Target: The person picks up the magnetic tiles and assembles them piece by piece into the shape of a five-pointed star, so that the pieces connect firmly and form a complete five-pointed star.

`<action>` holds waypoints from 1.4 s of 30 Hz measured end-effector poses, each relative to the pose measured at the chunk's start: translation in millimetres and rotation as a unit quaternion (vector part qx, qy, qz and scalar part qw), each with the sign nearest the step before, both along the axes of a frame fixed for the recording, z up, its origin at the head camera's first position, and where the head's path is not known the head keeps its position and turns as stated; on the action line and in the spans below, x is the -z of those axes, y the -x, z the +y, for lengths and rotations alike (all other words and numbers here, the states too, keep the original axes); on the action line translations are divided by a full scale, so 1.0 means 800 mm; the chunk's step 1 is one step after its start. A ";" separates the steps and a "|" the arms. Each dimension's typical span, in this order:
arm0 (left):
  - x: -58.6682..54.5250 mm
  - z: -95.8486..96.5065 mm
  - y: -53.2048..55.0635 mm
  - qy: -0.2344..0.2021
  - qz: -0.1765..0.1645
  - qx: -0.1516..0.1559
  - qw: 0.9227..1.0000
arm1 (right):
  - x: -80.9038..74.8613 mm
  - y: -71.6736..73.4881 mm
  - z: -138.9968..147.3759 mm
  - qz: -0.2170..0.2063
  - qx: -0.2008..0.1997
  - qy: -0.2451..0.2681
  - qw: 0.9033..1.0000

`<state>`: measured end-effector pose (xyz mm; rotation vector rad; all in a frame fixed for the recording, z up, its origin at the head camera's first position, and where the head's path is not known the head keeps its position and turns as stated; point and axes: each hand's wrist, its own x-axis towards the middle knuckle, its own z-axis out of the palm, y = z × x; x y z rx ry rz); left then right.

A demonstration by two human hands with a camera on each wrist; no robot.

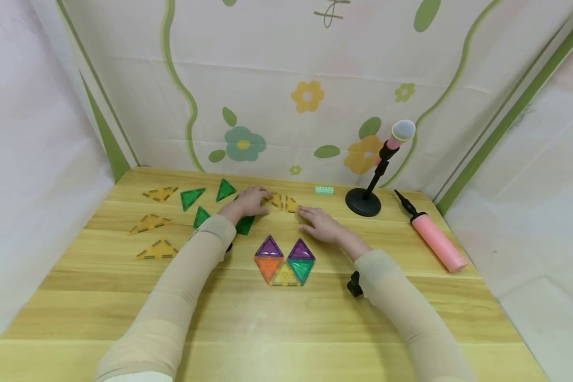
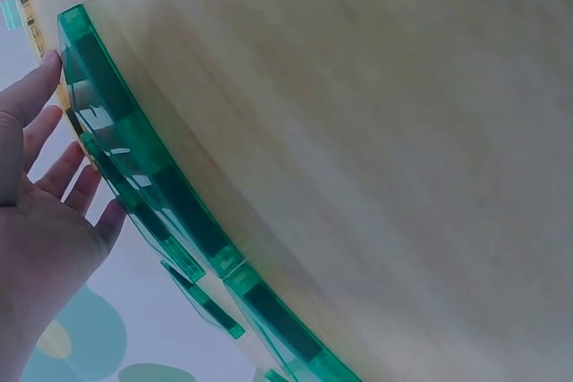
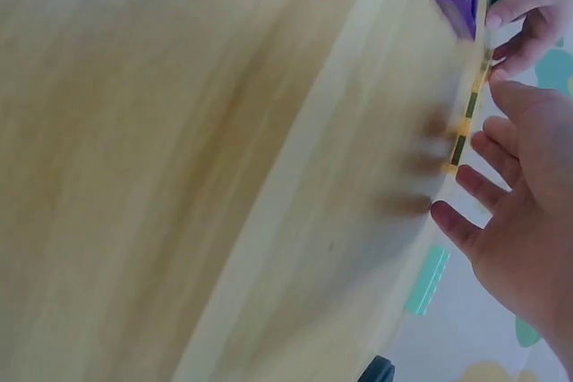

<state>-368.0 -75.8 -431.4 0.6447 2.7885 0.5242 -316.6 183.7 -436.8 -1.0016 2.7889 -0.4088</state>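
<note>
Two orange translucent triangle tiles lie side by side at the back of the table, a left one [image 1: 276, 201] and a right one [image 1: 292, 205], with a narrow gap between. My left hand [image 1: 252, 203] reaches the left tile from its left, fingers loosely extended at its edge. From the other side my right hand [image 1: 322, 225] has its fingertips at the right tile; the right wrist view shows that hand's fingers [image 3: 483, 187] spread. Beneath and beside my left hand lies a green triangle tile [image 1: 244, 225], partly covered by it and seen edge-on in the left wrist view.
More green tiles [image 1: 192, 198] and several orange tiles [image 1: 156, 249] lie at the left. In front of my hands, purple [image 1: 269, 247], red-orange, yellow and green triangles form a joined arc. A microphone stand [image 1: 363, 202], a pink pump [image 1: 438, 243] and a mint block [image 1: 324, 190] stand or lie rightward.
</note>
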 end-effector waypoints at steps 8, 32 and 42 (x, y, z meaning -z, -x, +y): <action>0.003 0.002 0.002 0.014 0.014 0.006 1.000 | 0.002 0.006 0.021 0.013 0.030 -0.020 0.999; 0.005 -0.004 -0.015 -0.018 0.054 0.053 0.997 | 0.008 0.014 0.062 0.009 0.029 0.062 0.998; 0.000 -0.001 -0.007 -0.021 0.048 0.044 0.998 | 0.010 0.011 0.043 0.035 0.136 0.054 0.989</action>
